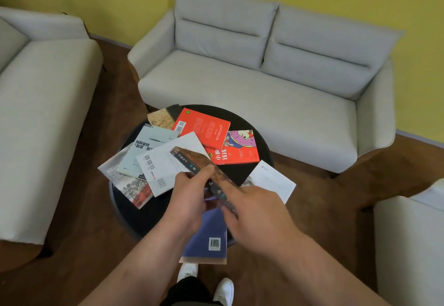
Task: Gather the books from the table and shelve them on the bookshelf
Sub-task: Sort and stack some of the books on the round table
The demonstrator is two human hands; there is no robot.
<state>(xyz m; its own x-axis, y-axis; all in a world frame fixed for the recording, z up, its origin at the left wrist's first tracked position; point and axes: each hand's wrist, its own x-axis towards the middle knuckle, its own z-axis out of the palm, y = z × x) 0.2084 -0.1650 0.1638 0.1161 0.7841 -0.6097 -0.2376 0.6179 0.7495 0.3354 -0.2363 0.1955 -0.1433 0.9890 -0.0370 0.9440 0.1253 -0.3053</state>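
Several books lie scattered on a round black table (247, 123). My left hand (189, 197) and my right hand (254, 212) both grip a brown book with a dark spine (204, 161), lifted on edge above the table. A blue book (209, 231) with a barcode sits under my hands at the near edge. Two red books (204, 125) (237, 151) lie at the back, a white book (163, 161) and pale grey ones (146, 144) on the left, and a white one (271, 178) on the right. No bookshelf is in view.
A grey two-seat sofa (252, 84) stands behind the table against a yellow wall. Another grey sofa (40, 113) is to the left and a pale seat (413, 245) at the right. The floor is brown wood; my white shoes (206, 281) show below.
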